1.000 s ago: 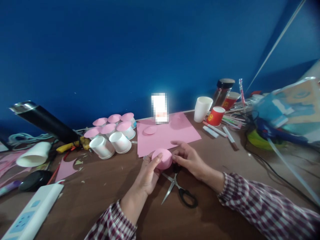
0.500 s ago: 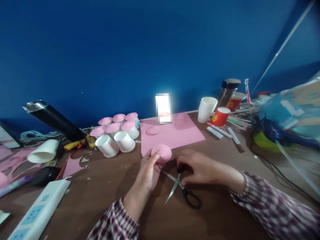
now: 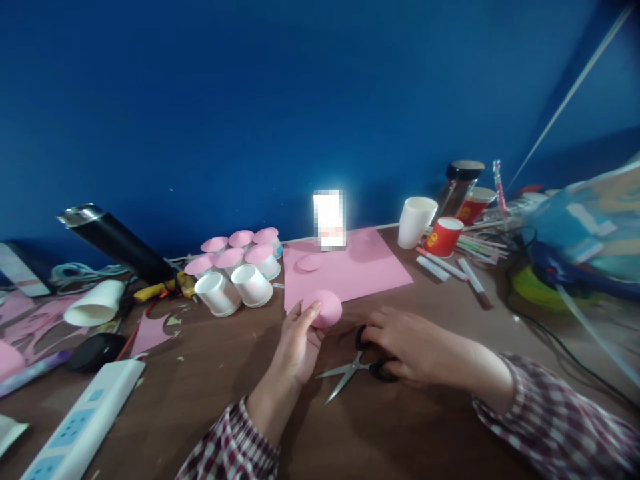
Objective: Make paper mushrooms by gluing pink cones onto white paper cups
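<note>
My left hand (image 3: 299, 343) pinches a pink paper disc (image 3: 325, 309) between thumb and fingers, just in front of a pink sheet (image 3: 350, 270). Another pink disc (image 3: 309, 263) lies on that sheet. To the right, my right hand (image 3: 407, 343) has its fingers on the black handles of the scissors (image 3: 345, 375), one handle loop at the fingertips and the other by the thumb. The scissors' blades are spread and point left.
Upturned white cups (image 3: 216, 293), several topped with pink discs, stand left of the sheet. A power strip (image 3: 83, 423) and pink scraps (image 3: 151, 332) are at left. White and red cups (image 3: 444, 237), markers (image 3: 475, 283) and a cable lie at right.
The scissors have turned and now point more to the left. My right hand has moved slightly right and closed on their handles. My left hand still holds the disc.
</note>
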A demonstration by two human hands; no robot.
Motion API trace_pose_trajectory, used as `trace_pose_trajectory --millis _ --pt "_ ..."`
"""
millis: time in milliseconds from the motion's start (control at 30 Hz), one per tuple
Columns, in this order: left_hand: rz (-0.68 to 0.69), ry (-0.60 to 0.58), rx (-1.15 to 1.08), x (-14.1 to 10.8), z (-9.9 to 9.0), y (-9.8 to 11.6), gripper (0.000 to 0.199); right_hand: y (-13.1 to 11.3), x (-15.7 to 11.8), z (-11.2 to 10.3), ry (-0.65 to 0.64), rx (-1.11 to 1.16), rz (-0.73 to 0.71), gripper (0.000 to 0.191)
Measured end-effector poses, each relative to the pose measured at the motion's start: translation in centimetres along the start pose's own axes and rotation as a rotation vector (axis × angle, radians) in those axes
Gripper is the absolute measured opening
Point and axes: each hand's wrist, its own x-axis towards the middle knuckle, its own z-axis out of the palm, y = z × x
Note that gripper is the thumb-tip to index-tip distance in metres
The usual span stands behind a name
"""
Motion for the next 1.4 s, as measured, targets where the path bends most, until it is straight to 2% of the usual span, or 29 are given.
trace_pose_trajectory --millis 167,333,467,567,667,767,833,900,1000,1067,1233,1400 --pt "0.002 0.009 -0.018 0.1 0.1 0.1 0.026 0.8 -0.2 -0.2 -0.022 -0.012 0.054 0.027" --pt "-0.005 0.018 -0.055 0.2 -0.1 0.3 0.026 2.4 -0.7 -0.9 -0.039 -0.074 0.116 0.017" --pt "-0.018 0.011 -0.093 0.2 0.0 0.6 0.026 4.3 -1.3 -2.5 -0.064 0.056 0.202 0.014" --pt "-0.004 0.056 -0.127 0.2 0.2 0.7 0.023 5.9 -1.8 -3.5 -0.039 0.157 0.265 0.018" --pt "-0.018 0.096 -0.133 0.2 0.3 0.6 0.022 6.9 -1.6 -3.6 0.032 0.42 0.227 0.028" --pt "-0.032 0.091 -0.107 0.2 0.3 0.3 0.024 6.5 -0.4 -2.3 0.109 0.768 0.161 0.045" --pt "-0.035 0.079 -0.09 0.1 0.3 0.2 0.025 5.3 0.8 -0.7 0.224 0.878 0.125 0.042" --pt "-0.039 0.069 -0.079 0.0 0.2 0.0 0.027 3.9 2.0 1.1 0.241 0.981 0.083 0.037" --pt "-0.028 0.036 -0.077 -0.1 0.2 -0.1 0.024 2.4 3.0 3.4 0.191 1.116 0.04 0.039" --pt "-0.016 -0.001 -0.062 -0.1 0.2 -0.2 0.021 1.8 3.3 4.3 0.234 1.187 0.03 0.04" --pt "-0.038 -0.125 0.071 -0.4 0.2 -0.4 0.023 1.0 3.7 5.0 0.465 1.415 0.188 0.044" --pt "-0.031 -0.186 0.168 -0.6 0.2 -0.8 0.026 0.6 3.8 4.9 0.478 1.639 0.224 0.044"
